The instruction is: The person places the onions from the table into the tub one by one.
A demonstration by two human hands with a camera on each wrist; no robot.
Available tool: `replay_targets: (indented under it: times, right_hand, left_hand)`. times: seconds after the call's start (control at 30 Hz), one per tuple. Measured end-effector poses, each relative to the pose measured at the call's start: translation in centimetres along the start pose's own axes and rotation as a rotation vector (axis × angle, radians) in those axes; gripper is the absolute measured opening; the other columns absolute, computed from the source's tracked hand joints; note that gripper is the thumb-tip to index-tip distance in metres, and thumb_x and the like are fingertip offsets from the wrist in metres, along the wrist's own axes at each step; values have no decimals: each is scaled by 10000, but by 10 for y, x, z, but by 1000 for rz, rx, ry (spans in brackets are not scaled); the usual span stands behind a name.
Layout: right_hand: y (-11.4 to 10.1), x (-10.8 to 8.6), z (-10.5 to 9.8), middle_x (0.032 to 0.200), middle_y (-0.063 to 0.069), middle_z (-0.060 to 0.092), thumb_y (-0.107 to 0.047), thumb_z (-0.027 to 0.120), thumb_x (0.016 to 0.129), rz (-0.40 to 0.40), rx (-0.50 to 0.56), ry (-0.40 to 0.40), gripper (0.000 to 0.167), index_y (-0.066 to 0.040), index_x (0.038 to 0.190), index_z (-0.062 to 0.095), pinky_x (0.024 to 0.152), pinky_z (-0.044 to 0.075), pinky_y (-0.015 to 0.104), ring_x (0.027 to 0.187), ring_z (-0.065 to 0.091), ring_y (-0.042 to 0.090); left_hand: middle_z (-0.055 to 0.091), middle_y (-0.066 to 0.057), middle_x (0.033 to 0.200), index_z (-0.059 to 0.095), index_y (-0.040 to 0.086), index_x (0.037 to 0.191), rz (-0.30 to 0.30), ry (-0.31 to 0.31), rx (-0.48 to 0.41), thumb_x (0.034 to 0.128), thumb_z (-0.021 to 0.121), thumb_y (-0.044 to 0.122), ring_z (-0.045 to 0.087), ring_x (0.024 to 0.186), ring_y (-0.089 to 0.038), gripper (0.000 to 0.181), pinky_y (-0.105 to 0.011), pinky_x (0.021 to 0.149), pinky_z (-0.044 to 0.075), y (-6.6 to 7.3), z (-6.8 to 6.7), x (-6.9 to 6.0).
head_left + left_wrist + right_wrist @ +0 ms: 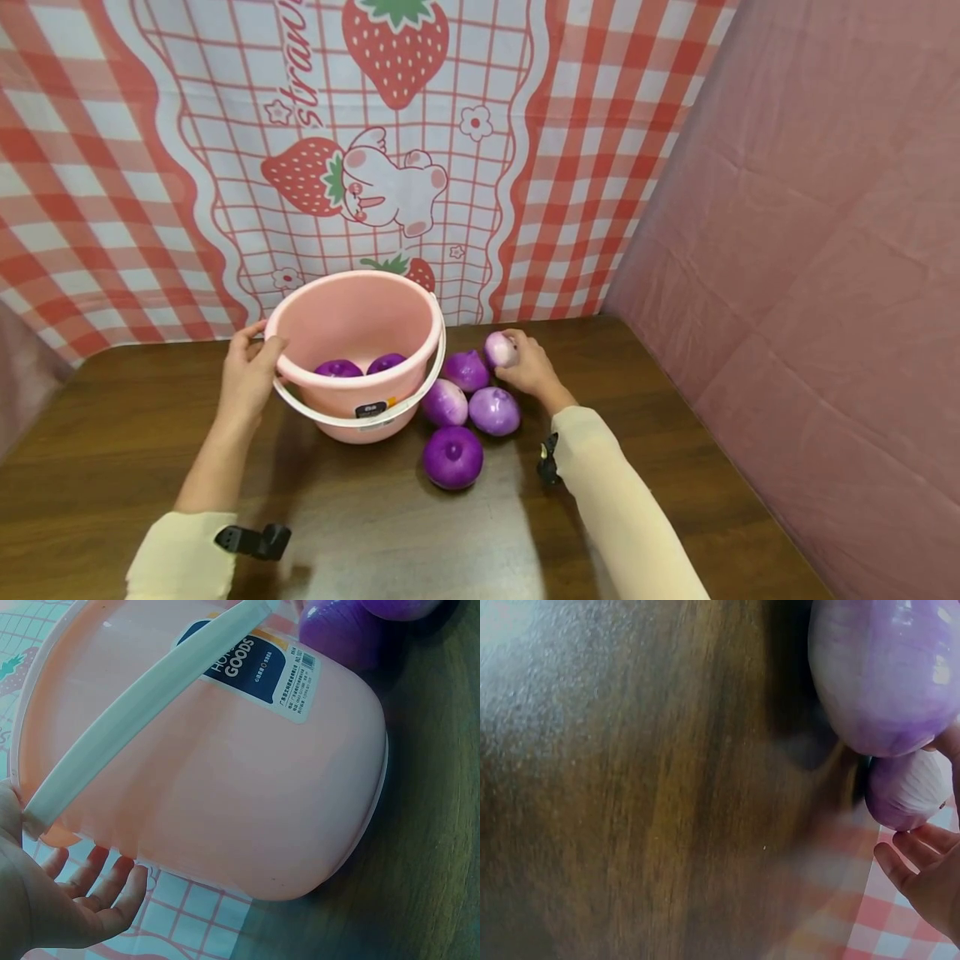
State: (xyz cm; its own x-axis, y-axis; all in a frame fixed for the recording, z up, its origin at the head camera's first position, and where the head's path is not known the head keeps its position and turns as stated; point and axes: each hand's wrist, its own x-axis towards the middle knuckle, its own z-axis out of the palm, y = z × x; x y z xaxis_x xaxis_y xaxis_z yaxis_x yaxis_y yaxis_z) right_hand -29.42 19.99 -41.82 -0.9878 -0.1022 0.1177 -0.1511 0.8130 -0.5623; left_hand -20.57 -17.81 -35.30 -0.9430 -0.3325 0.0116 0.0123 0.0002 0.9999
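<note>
A pink bucket (367, 329) with a white handle (142, 712) stands on the table, tipped slightly toward me. My left hand (251, 371) holds its left rim, thumb over the edge and fingers outside. Two purple onions, a left one (337, 368) and a right one (386, 362), lie inside. At the back right, my right hand (528, 364) grips a pale purple-and-white onion (500, 350); in the right wrist view its fingers (919, 851) reach around that onion. Beside it sit a dark pointed onion (467, 371), a two-toned onion (446, 403) and a light purple onion (495, 411).
Nearest me, a dark purple onion (453, 458) rests apart from the bucket on the brown wooden table (360, 533). A strawberry-print cloth (495, 208) hangs behind the table, and a pink cloth (795, 250) hangs along the right side.
</note>
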Motion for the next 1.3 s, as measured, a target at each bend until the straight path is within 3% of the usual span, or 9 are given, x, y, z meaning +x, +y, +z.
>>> replay_targets:
  times: [0.33, 0.73, 1.3]
  right_hand:
    - [3, -3, -7, 1258, 232, 495, -148, 730, 725, -5, 65, 43, 670, -85, 1323, 436, 906, 482, 470, 1111, 497, 358]
    - [7, -8, -13, 1245, 240, 483, -142, 728, 729, -29, 132, 76, 657, -87, 1312, 432, 932, 471, 470, 1127, 473, 345]
    - [3, -19, -27, 1214, 233, 476, -159, 735, 725, -23, 191, 106, 655, -114, 1311, 445, 919, 470, 464, 1088, 477, 331]
  left_hand:
    - [511, 95, 875, 335, 64, 1382, -1, 0, 10, 907, 487, 189, 571, 699, 16, 514, -131, 580, 553, 0, -1, 1]
    - [490, -7, 978, 328, 66, 1393, -1, -4, 17, 909, 490, 193, 564, 696, 16, 526, -125, 583, 550, 0, -1, 1]
    - [490, 1, 978, 332, 61, 1389, 8, -3, 15, 906, 495, 193, 564, 706, 14, 526, -125, 579, 549, -1, -1, 0]
